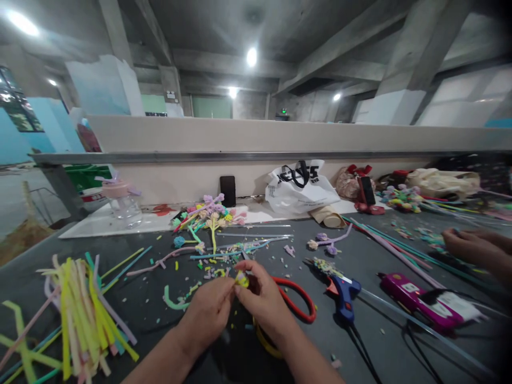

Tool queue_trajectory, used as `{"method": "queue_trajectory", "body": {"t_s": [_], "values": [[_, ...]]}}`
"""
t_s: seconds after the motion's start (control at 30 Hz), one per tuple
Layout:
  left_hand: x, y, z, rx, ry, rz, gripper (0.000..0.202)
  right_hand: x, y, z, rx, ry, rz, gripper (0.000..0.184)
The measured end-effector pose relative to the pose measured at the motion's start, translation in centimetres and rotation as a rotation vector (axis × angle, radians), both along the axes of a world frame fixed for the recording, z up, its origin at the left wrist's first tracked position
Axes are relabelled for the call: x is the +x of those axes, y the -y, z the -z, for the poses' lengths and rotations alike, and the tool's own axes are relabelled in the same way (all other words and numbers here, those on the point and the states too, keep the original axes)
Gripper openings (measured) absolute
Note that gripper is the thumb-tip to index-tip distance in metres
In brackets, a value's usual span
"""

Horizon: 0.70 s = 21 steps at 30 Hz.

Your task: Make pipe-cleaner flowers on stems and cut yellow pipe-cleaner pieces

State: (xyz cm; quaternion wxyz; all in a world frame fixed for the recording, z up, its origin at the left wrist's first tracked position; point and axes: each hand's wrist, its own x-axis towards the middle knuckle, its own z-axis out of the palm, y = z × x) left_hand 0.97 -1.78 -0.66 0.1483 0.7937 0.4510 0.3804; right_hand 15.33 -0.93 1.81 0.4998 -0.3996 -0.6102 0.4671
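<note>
My left hand (pixel 212 304) and my right hand (pixel 262 296) meet over the middle of the dark table. Between their fingertips is a small yellow and pale piece (pixel 242 279), which looks like a little pipe-cleaner flower. The fingers of both hands are pinched around it and partly hide it. Under and beside my right hand lie scissors with a red handle loop (pixel 300 301). A curved mint-green pipe cleaner (pixel 172 300) rests left of my left hand. Small clipped bits are scattered just beyond my fingers.
Yellow and pink pipe cleaners (pixel 82 314) are heaped at left. A blue glue gun (pixel 346 293) and a purple tool (pixel 414 298) lie at right. Finished flowers (pixel 214 210), a phone (pixel 228 191) and a white bag (pixel 300 189) stand at the back. Another person's hand (pixel 468 245) works at far right.
</note>
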Motion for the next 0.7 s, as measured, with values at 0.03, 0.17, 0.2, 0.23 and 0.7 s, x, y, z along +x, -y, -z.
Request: {"method": "queue_trajectory", "body": {"t_s": [0.03, 0.17, 0.2, 0.23, 0.7], "values": [[0.0, 0.0, 0.0, 0.018, -0.045, 0.008, 0.019, 0.0, -0.1, 0.0, -0.002, 0.027, 0.009, 0.026], [0.1, 0.1, 0.0, 0.084, -0.167, 0.028, 0.02, 0.0, -0.6, 0.3, -0.071, 0.084, 0.006, 0.015], [0.1, 0.1, 0.0, 0.094, -0.192, 0.032, 0.02, 0.0, -0.8, 0.4, -0.097, 0.088, -0.002, 0.014], [0.1, 0.0, 0.0, 0.097, -0.214, 0.039, 0.02, 0.0, -0.9, 0.5, -0.124, 0.087, -0.01, 0.013], [1.0, 0.8, -1.3, -0.034, -0.178, -0.03, 0.019, 0.2, -1.1, 0.4, -0.279, -0.01, -0.005, 0.009]]}}
